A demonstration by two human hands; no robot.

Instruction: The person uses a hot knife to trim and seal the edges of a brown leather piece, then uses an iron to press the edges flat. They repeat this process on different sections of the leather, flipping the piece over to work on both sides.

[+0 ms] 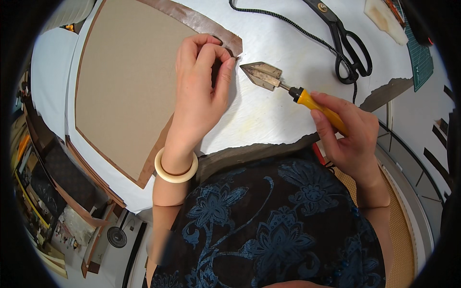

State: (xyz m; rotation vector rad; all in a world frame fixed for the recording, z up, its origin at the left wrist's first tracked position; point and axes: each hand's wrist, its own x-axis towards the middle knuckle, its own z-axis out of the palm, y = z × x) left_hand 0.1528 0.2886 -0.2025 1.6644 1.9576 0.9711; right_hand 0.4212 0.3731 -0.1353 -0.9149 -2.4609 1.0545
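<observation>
Stacked, dark sheet materials (77, 170) stand at far left, beside a white-covered worktable (269, 120). On it lie, left to right, a flat beige panel edged in brown leather (125, 77), a black speckled braided cord (288, 21), black-handled scissors (336, 27) and a green gridded cutting mat (418, 60). The left hand (201, 72), fingers curled, meets thumb to fingertips at the panel's upper right corner; whether they pinch the edge cannot be determined. The right hand (348, 127) grips the yellow handle of a metal-headed tool (263, 76), its point directed left toward the left thumb. The leather is smooth and glossy; the metal head is wedge-shaped and stained.
</observation>
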